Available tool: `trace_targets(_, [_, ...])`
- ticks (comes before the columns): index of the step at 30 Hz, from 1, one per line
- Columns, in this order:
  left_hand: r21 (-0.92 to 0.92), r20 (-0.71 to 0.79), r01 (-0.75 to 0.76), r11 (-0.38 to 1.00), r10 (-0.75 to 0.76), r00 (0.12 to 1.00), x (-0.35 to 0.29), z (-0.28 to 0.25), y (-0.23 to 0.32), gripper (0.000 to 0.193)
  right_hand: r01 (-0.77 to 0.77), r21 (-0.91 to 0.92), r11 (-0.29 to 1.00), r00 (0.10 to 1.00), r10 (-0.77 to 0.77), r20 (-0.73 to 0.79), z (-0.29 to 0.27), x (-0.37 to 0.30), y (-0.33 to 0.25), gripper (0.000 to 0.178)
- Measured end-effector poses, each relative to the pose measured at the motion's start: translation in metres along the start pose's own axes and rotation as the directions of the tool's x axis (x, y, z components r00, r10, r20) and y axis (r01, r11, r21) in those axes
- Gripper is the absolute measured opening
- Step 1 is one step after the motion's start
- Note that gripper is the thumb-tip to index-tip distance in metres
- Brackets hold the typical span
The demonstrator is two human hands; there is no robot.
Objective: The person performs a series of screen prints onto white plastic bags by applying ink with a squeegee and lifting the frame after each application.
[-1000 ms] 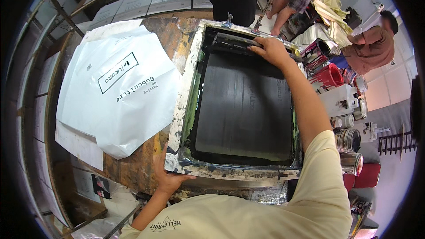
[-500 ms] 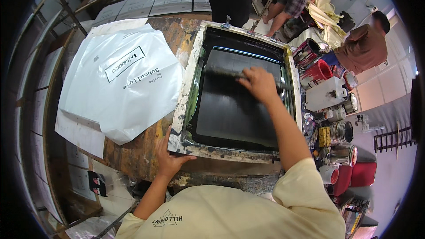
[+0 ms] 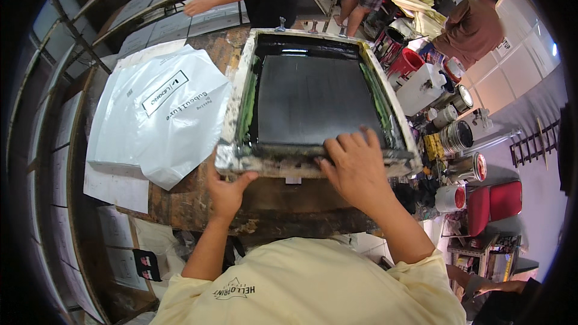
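A screen-printing frame (image 3: 235, 93), pale and paint-stained, has a dark mesh (image 3: 313, 99) smeared with black ink. Its near side looks raised off the stained wooden table (image 3: 180, 201). My left hand (image 3: 227, 192) grips the near left corner, thumb along the front and fingers round the side. Closed over the near rail, right of its middle, is my right hand (image 3: 358, 165). A dark bar, perhaps the squeegee (image 3: 283, 150), lies along the inner near edge; whether my right fingers touch it is hard to tell. Left of the frame lies a white printed plastic bag (image 3: 159, 114).
Hinge clamps (image 3: 282, 23) hold the frame's far side. Paint cans and tubs (image 3: 460, 135) crowd the right, with a red chair (image 3: 504, 200) beyond. Racks of white sheets (image 3: 66, 126) line the left. Several people stand or sit beyond the table, one in brown (image 3: 472, 30).
My right hand has come from mid-mesh, where it held the squeegee, to the near rail. The frame's near side has risen. My left hand keeps the corner.
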State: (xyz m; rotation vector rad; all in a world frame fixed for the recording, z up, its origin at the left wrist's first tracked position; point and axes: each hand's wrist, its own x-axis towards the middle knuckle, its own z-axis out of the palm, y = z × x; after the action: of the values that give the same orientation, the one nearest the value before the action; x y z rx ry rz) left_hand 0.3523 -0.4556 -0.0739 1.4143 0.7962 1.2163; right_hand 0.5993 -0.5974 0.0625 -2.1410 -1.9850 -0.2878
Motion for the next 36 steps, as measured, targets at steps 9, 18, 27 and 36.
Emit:
trace_targets(9, [-0.404,-0.096,-0.436,0.804,0.437,0.894,0.147,0.028,0.023,0.073,0.011,-0.104,0.994,0.900,-0.055,-0.433,-0.086,0.114,0.049,0.032])
trace_targets(18, [0.819,0.364,-0.512,0.258,0.455,0.813,0.279,0.075,-0.158,0.040,0.039,-0.074,0.997,0.872,-0.070,-0.485,-0.116,0.155,0.060,0.038])
trace_targets(27, [0.764,0.370,-0.513,0.392,0.385,0.845,0.329,0.078,-0.223,0.042,0.061,-0.078,0.995,0.863,-0.092,-0.496,-0.120,0.167,0.075,0.043])
trace_targets(36, [0.765,0.399,-0.530,0.366,0.377,0.836,0.318,0.085,-0.204,0.043,0.105,-0.117,0.988,0.809,-0.153,-0.568,-0.112,0.164,0.074,0.044])
